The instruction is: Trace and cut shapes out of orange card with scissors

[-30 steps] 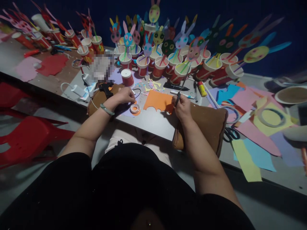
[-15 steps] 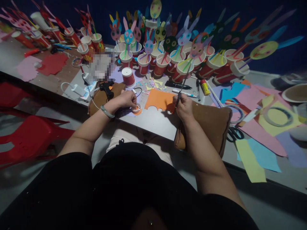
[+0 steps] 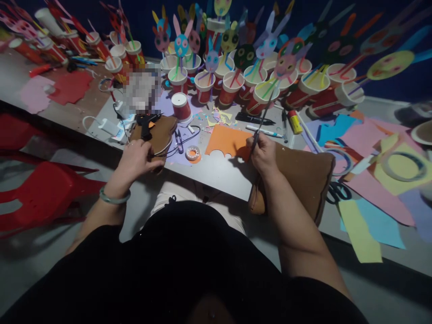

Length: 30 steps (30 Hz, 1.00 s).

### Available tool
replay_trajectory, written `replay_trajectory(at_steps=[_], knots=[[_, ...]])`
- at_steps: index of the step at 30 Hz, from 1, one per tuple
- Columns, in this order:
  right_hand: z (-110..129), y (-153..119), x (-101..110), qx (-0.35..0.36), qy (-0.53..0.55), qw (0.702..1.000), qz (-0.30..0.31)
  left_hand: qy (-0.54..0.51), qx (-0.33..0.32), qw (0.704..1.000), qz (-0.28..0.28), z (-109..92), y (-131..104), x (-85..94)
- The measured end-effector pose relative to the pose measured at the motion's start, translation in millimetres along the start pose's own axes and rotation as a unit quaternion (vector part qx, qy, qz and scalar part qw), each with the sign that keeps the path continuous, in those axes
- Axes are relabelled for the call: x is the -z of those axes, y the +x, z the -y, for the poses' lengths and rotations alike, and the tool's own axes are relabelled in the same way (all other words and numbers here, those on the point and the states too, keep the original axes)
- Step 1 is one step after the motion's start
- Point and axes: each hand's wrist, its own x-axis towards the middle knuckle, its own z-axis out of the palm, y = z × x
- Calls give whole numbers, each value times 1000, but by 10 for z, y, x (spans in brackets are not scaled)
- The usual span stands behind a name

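My right hand (image 3: 263, 153) is closed round dark-handled scissors (image 3: 264, 118), their long thin blades pointing up and away. Beside them lies a sheet of orange paper (image 3: 226, 139) with rounded bites cut from its near edge. My left hand (image 3: 135, 159) is at the left brown cushion (image 3: 165, 128), fingers loosely bent and thumb apart, with nothing seen in it. A thin black cable (image 3: 172, 149) runs close by its fingertips. Just beyond that hand, a black glue gun (image 3: 146, 126) rests on the cushion. A small white ring (image 3: 193, 153) sits on an orange paper piece.
Red paper cups (image 3: 204, 87) with paper rabbit heads crowd the back. Small thread snips (image 3: 179, 141) lie on purple paper. A black marker (image 3: 254, 119), a glue stick (image 3: 294, 122), tape rolls and coloured paper lie right. Another brown cushion (image 3: 300, 180) supports my right forearm.
My left hand has let go of the white ring and moved left to the cushion and cable. The ring stays on the orange piece. My right hand still holds the scissors.
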Motion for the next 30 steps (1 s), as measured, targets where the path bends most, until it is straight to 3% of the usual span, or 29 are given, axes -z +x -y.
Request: replay_trajectory(at_steps=[4, 8, 14, 20, 25, 30], knots=[[16, -10, -4, -5, -18, 1000, 3, -45, -61, 996, -52, 61, -218, -197], [23, -9, -21, -19, -9, 1000, -4, -55, -140, 986, -64, 70, -219, -427], [19, -9, -38, -19, -13, 1000, -2, -52, -122, 988, -85, 89, -73, -779], [1, -8, -40, -23, -13, 1000, 0, -86, -116, 984, -101, 17, 111, -959], [33, -7, -26, -25, -5, 1000, -7, -94, -126, 982, -108, -76, 136, -863], [54, -8, -13, -36, -1, 999, -7, -79, -139, 984, -74, -217, -74, -363]])
